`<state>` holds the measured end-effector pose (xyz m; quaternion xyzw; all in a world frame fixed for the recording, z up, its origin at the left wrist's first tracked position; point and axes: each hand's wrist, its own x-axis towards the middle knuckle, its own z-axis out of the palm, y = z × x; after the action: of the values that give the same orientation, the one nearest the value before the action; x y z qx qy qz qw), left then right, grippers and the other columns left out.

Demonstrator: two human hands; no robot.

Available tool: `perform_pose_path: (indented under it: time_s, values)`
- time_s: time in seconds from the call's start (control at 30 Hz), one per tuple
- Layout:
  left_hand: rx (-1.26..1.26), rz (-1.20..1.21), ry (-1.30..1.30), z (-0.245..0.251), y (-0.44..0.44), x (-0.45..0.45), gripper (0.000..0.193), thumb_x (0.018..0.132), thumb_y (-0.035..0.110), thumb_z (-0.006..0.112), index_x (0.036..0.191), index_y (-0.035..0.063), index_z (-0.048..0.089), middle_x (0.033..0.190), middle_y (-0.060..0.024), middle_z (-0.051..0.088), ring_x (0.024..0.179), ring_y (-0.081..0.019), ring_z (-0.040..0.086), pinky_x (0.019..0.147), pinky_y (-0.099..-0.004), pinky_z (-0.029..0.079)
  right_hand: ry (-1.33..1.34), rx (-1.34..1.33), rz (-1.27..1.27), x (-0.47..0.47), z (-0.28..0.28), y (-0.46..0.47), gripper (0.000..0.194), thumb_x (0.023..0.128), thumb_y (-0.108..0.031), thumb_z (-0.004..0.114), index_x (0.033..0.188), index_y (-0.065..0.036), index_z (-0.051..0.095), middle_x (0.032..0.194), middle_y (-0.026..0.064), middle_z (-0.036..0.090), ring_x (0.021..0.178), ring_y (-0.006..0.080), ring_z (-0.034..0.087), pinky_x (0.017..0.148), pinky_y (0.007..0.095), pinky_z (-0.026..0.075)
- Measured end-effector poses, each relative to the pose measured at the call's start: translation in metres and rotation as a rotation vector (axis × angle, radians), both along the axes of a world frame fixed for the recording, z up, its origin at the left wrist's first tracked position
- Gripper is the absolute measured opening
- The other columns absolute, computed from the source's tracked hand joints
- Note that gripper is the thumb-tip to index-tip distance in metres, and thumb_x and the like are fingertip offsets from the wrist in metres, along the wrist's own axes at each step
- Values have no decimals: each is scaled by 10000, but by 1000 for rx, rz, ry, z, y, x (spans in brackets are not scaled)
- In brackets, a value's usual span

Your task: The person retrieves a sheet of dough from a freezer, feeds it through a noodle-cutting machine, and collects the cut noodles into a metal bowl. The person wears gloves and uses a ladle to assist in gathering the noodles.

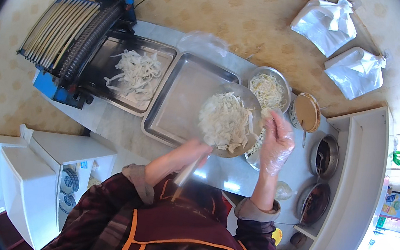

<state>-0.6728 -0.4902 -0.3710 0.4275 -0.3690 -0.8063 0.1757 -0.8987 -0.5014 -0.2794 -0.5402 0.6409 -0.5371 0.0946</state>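
My bare left hand [194, 152] grips the pale handle [186, 172] of a round metal strainer or pan [252, 96], held over the near right corner of a steel tray [184, 96]. A steaming heap of wide white noodles [223, 122] fills it. To its right is my right hand [277, 144], in a clear plastic glove. Its fingertips are pinched around a little pale food [266, 113], whose kind is unclear. Just beyond them stands a metal bowl [287, 87] of bean sprouts [265, 88]. Another metal bowl [251, 163] with chopped pale food is partly hidden under the strainer.
Loose noodles [138, 71] lie in a left tray [94, 90], beside a slatted noodle-cutting machine [60, 30]. On the right are a pot of tan sauce [306, 112] with a spoon and two bowls of dark condiments [324, 156] [313, 203]. Shelving [362, 157] borders the counter.
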Motion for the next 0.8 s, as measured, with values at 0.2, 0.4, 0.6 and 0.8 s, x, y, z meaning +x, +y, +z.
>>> perform_pose_path:
  time_s: [0.2, 0.4, 0.6, 0.8]
  values:
    - [-87, 22, -40, -1, -5, 6, 290, 956, 244, 564, 752, 40, 595, 611, -49, 588, 473, -130, 536, 476, -282, 417, 171, 289, 43, -17, -27, -12, 370, 932, -120, 700, 1268, 29, 652, 1112, 167, 727, 941, 189, 696, 842, 351, 572]
    - [-38, 73, -20, 7, -9, 14, 296, 961, 260, 584, 787, 23, 620, 612, -59, 600, 479, -129, 541, 478, -277, 415, -188, 835, 167, -22, -38, -9, 176, 906, -123, 669, 942, 37, 732, 692, 72, 693, 605, 113, 658, 559, 297, 537]
    - [-7, 105, 9, 4, -8, 22, 293, 971, 258, 570, 798, 28, 624, 611, -51, 599, 480, -125, 532, 485, -274, 406, 358, 386, 252, -6, -20, -23, 178, 858, -134, 698, 974, 0, 706, 742, 184, 683, 687, 349, 684, 646, 419, 532]
    - [-44, 49, 42, 0, -5, 17, 274, 976, 246, 558, 811, 37, 622, 614, -44, 597, 488, -129, 533, 502, -271, 406, 720, 243, 578, 38, -27, -51, 282, 844, -83, 671, 1125, -73, 688, 962, 202, 668, 866, 395, 665, 757, 450, 560]
